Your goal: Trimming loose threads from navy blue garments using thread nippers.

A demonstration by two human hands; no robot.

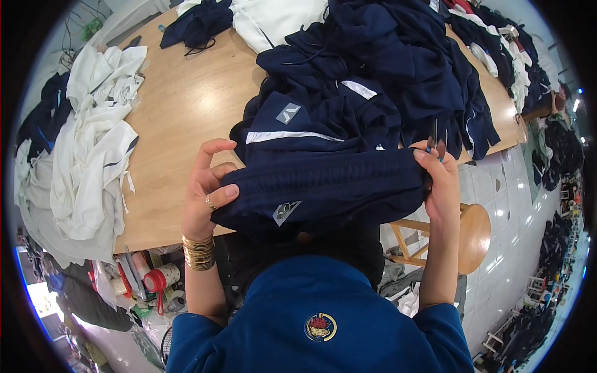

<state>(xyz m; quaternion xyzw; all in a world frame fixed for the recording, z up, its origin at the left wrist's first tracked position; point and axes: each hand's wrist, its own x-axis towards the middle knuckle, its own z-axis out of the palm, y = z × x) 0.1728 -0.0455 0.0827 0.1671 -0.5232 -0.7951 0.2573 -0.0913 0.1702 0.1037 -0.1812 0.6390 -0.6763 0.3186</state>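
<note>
A navy garment with a gathered elastic waistband [336, 178] is stretched sideways between my hands, just in front of my body. My left hand [205, 189] pinches its left end, thumb on top and index finger raised and curved; rings and gold bangles show on this arm. At the other end, my right hand [443, 180] grips the waistband between thumb and fingers. The same hand also holds small thread snips [433, 133], blades pointing away from me. A silvery grey patch [286, 212] shows on the garment's lower fold.
A heap of navy garments [398, 68] lies on the wooden table [180, 99] beyond my hands. White garments [96, 155] hang over its left edge. At right stands a wooden stool [474, 239] on the tiled floor. Below left is a red-and-white flask [163, 278].
</note>
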